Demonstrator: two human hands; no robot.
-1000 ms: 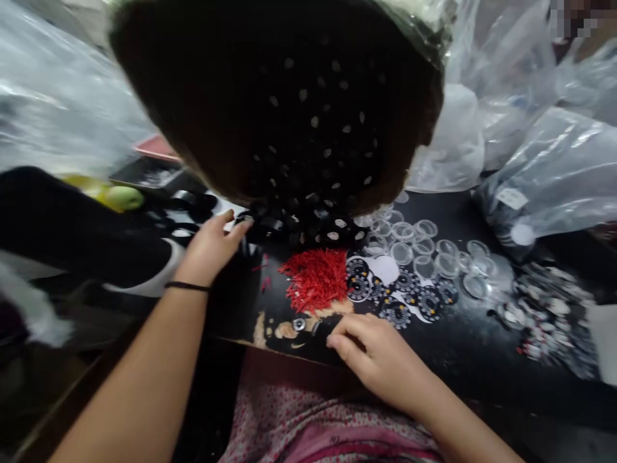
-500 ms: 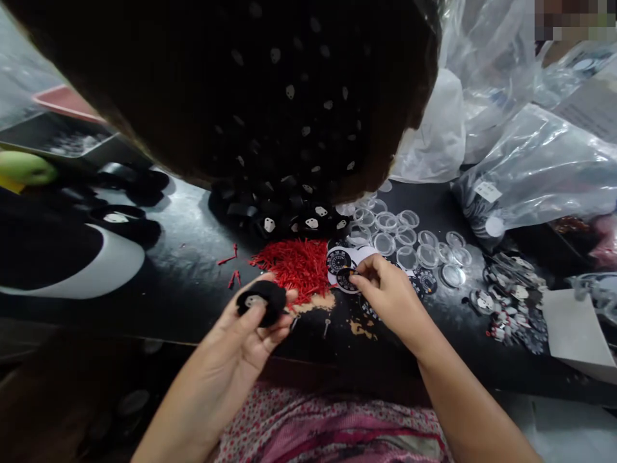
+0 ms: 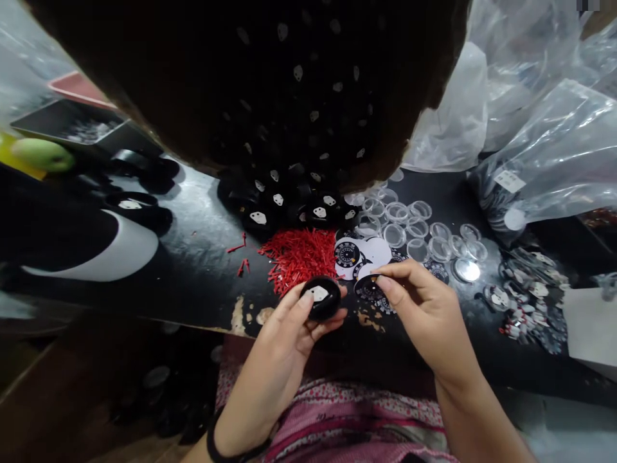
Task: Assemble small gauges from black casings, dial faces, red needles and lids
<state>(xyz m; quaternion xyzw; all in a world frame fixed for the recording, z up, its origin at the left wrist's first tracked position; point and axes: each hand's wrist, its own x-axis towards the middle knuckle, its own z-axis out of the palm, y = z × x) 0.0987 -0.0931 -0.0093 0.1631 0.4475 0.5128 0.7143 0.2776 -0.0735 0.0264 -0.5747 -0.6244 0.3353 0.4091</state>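
My left hand [image 3: 294,328] is closed round a round black housing [image 3: 328,306], its open face turned up, with a white piece [image 3: 318,294] inside. The thumb presses near that white piece. Close by on the right, my right hand [image 3: 424,308] pinches a black dial disc [image 3: 366,287] with white markings between thumb and fingers. The disc is tilted and apart from the housing. Beneath and behind it lie more printed dials [image 3: 347,254] and white disc backs [image 3: 377,249]. A heap of thin red pointers [image 3: 301,254] is just beyond my left hand.
Clear plastic rings [image 3: 395,235] lie behind the dials. More black housings [image 3: 258,218] spill from a large dark bag [image 3: 270,83]. Mixed small parts [image 3: 527,299] and a plastic bag [image 3: 554,173] are at right; a grey tray [image 3: 53,125] and a white-rimmed container [image 3: 125,251] are at left.
The housing in my left hand has moved right and turned its open face upward. My right hand has lifted the dial disc off the pile, bringing it near the housing. The view has shifted slightly.
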